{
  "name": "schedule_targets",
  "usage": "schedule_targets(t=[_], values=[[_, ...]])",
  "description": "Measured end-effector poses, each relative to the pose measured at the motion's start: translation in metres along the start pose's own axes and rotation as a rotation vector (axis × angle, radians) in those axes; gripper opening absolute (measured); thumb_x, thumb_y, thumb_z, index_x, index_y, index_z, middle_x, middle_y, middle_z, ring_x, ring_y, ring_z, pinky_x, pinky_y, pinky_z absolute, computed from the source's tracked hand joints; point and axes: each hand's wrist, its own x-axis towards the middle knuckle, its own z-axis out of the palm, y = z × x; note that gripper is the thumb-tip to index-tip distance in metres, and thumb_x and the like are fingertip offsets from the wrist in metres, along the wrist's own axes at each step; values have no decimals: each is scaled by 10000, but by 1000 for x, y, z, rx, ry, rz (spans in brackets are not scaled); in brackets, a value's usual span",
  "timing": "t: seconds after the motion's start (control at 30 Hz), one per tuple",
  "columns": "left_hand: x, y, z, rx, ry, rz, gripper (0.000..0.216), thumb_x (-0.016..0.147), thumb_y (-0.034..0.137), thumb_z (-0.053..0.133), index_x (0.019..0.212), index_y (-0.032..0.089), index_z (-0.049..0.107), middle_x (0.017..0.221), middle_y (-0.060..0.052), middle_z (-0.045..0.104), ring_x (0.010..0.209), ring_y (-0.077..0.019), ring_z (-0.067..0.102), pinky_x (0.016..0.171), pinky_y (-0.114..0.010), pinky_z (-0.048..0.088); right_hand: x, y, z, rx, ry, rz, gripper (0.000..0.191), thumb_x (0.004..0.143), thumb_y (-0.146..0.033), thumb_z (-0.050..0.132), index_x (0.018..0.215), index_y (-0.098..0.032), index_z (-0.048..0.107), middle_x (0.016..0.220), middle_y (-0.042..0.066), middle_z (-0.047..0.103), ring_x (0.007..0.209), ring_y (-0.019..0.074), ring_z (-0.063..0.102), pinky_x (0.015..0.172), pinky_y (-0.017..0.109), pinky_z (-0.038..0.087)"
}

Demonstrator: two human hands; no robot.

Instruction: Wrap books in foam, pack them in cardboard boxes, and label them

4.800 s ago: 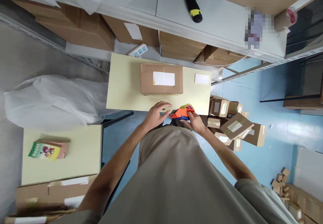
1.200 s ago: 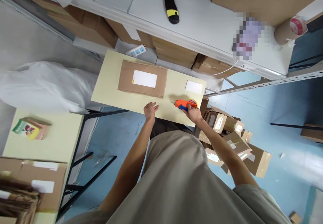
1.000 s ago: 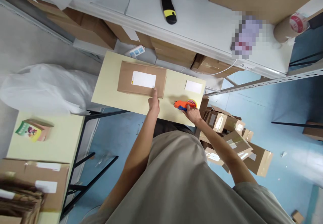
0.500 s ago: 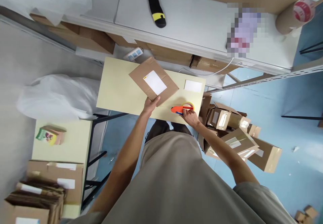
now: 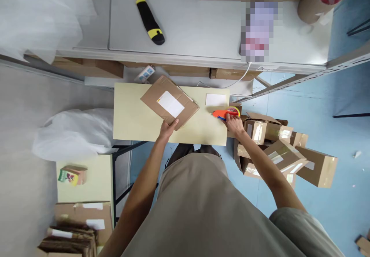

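Observation:
A flat brown cardboard box [image 5: 186, 110] with a white label [image 5: 171, 104] lies tilted over the pale yellow tabletop [image 5: 127, 114]. My left hand [image 5: 169, 129] grips its near edge, thumb on top and the fingers hidden beneath. Off to the right, my right hand [image 5: 234, 124] is closed around an orange tape dispenser [image 5: 222, 114] with red and blue parts and a yellow-edged tape roll. The dispenser is held by the table's right edge, apart from the box. A blank white card [image 5: 216, 99] lies between them, farther back on the tabletop.
Behind, a grey shelf [image 5: 185, 25] carries a black-and-yellow utility knife [image 5: 149, 17], a blurred-out device and a large tape roll [image 5: 320, 2]. Cardboard boxes [image 5: 283, 154] are piled on the floor at right. White plastic wrap [image 5: 75, 133] and folded cartons [image 5: 69, 241] are at left.
My right hand has carried the tape dispenser right, away from the box, to the table's edge. My left hand still grips the box. The camera view has turned somewhat.

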Motion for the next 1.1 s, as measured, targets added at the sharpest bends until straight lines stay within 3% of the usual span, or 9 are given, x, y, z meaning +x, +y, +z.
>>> schedule_targets(t=[0.17,0.4,0.5,0.6,0.73,0.83,0.93,1.03,1.1], values=[[2,20,-10,18,-102,-29,651,673,478,1039,1196,182,787,1327,-188,828,1422,-394,711,1311,-560,481,61,-27,-30,66,23,-49,539,1225,-392,390,1564,23,447,1334,347,773,1225,371,771,1154,455,457],[19,52,-36,129,-299,-163,685,551,368,1097,1148,205,802,1213,-166,857,1392,-433,716,1301,-634,474,70,-55,-39,69,-22,-170,543,1202,-367,417,1571,30,443,1385,352,756,1326,386,748,1182,454,456],[30,61,-38,147,-248,-149,865,591,209,1031,1400,201,723,1432,-185,784,1467,-409,668,1328,-604,453,66,-66,-36,76,-47,-181,545,1203,-359,418,1573,41,444,1387,355,752,1314,389,756,1177,460,472],[45,67,-40,255,-130,-26,1115,650,139,930,1676,257,510,1745,-181,545,1641,-378,498,1373,-533,401,63,-80,-31,88,-69,-235,564,1194,-362,461,1578,51,449,1404,356,744,1315,408,749,1189,500,481],[70,79,-39,450,-67,52,1061,761,230,840,1744,240,443,1806,-180,454,1704,-404,390,1427,-563,286,52,-114,-21,116,-86,-343,544,1174,-359,526,1564,19,504,1391,324,763,1312,396,745,1161,504,525],[80,90,-19,561,-28,102,938,845,366,819,1703,162,501,1811,-239,421,1753,-465,247,1450,-632,125,41,-148,-16,147,-107,-408,495,1172,-322,533,1536,13,551,1347,300,788,1266,372,770,1139,486,552],[75,99,28,642,18,187,1023,904,591,818,1733,123,441,1878,-293,239,1774,-536,1,1402,-752,6,34,-186,-15,179,-124,-429,451,1160,-265,541,1497,31,589,1317,304,796,1222,356,791,1093,476,587],[62,102,88,651,39,248,1153,852,739,846,1757,170,415,1917,-262,103,1747,-571,-165,1343,-851,64,34,-219,-17,211,-128,-410,369,1132,-158,507,1412,42,643,1248,307,813,1159,339,808,1005,457,622],[55,101,122,613,28,277,1241,814,703,897,1785,156,349,1919,-265,71,1741,-580,-177,1325,-867,145,37,-234,-18,232,-128,-393,350,1090,-63,464,1347,19,687,1226,296,821,1113,328,814,943,441,639]])
